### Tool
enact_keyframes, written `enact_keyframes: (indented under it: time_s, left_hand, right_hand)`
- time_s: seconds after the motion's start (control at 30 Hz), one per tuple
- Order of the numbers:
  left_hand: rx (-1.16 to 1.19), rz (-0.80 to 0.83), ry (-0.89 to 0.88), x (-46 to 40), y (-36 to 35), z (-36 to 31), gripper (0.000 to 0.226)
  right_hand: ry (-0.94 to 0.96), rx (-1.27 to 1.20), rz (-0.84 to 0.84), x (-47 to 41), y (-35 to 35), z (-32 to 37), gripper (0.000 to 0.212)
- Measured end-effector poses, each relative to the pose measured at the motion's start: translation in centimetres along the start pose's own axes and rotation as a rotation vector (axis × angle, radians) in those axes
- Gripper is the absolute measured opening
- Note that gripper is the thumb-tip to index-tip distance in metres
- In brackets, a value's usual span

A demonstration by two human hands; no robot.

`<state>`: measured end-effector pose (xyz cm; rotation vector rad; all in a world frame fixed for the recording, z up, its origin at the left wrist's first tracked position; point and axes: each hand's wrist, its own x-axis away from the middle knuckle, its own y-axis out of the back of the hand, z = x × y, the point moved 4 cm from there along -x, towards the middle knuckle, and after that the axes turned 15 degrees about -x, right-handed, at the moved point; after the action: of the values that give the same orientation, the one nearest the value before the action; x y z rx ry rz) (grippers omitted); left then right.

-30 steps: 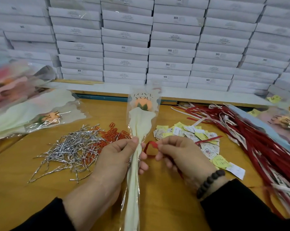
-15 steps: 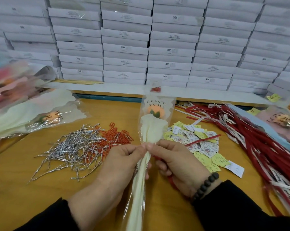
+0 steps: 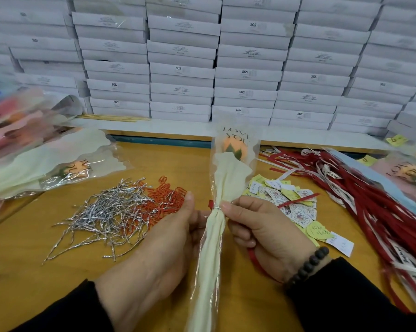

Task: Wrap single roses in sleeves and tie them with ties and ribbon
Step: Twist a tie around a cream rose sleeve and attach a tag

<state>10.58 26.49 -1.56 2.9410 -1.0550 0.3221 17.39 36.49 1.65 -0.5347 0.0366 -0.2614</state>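
Note:
An orange rose (image 3: 233, 146) stands upright in a clear sleeve (image 3: 226, 183) lined with cream paper and printed "LOVE YOU". A silver twist tie (image 3: 216, 208) cinches the sleeve's neck. My left hand (image 3: 171, 238) grips the sleeve just below the tie from the left. My right hand (image 3: 262, 233) holds it from the right, index fingertip at the tie, with a red ribbon (image 3: 254, 259) running under its fingers; a bit of the ribbon shows left of the neck.
Silver twist ties (image 3: 106, 212) and orange clips (image 3: 163, 200) lie left of the rose. Paper tags (image 3: 290, 202) lie to the right, a heap of red ribbons (image 3: 369, 200) beyond. Wrapped roses (image 3: 46, 164) lie far left and far right. White boxes (image 3: 202, 68) are stacked behind the table (image 3: 34, 271).
The rose has shifted right and its neck is now seen bound by a silver tie. My right hand, which held a ribbon loop beside the stem, now closes on the sleeve.

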Motion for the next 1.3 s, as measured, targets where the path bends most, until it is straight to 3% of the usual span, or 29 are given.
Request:
enact_keyframes:
  time_s: [0.2, 0.3, 0.5, 0.63, 0.7, 0.73, 0.8, 0.87, 1.0, 1.13, 1.3]
  left_hand:
    - [0.041, 0.177, -0.007, 1.4, -0.8, -0.8, 0.077]
    - [0.093, 0.169, -0.018, 2.2, -0.9, -1.6, 0.074]
    - [0.186, -0.179, -0.218, 2.2, 0.9, -2.9, 0.039]
    - [-0.053, -0.414, -0.387, 2.3, 3.5, -4.4, 0.023]
    - [-0.112, -0.504, -0.344, 2.3, 4.6, -4.4, 0.016]
    - [-0.116, -0.502, -0.273, 2.2, 4.8, -4.0, 0.009]
    - [-0.162, -0.380, -0.088, 1.7, 4.2, -2.6, 0.043]
    - [-0.140, -0.194, 0.018, 1.6, 2.8, -1.7, 0.062]
    - [-0.095, 0.056, -0.006, 2.0, 0.4, -1.3, 0.055]
    - [0.033, -0.065, -0.053, 1.8, 0.8, -1.1, 0.030]
    - [0.040, -0.253, -0.211, 1.7, 2.1, -2.2, 0.021]
  right_hand:
    - [-0.017, 0.065, 0.089, 0.4, 0.1, 0.8, 0.012]
    - [-0.048, 0.075, 0.134, 0.6, -0.2, 0.2, 0.009]
    - [0.015, 0.082, -0.026, -0.1, 1.2, 0.4, 0.013]
    - [0.003, 0.134, -0.111, -0.4, 2.3, 0.2, 0.021]
    - [0.000, 0.142, -0.134, -0.5, 2.6, 0.2, 0.020]
    - [0.001, 0.137, -0.143, -0.5, 2.7, 0.2, 0.021]
    - [0.007, 0.129, -0.156, -0.6, 2.7, 0.2, 0.024]
    - [0.013, 0.125, -0.161, -0.6, 2.6, 0.3, 0.025]
    - [-0.010, 0.112, -0.124, -0.6, 2.3, 0.2, 0.019]
    - [-0.082, 0.070, -0.072, -0.4, 1.9, -0.2, 0.019]
    - [-0.159, 0.133, -0.094, -0.3, 2.2, -0.6, 0.025]
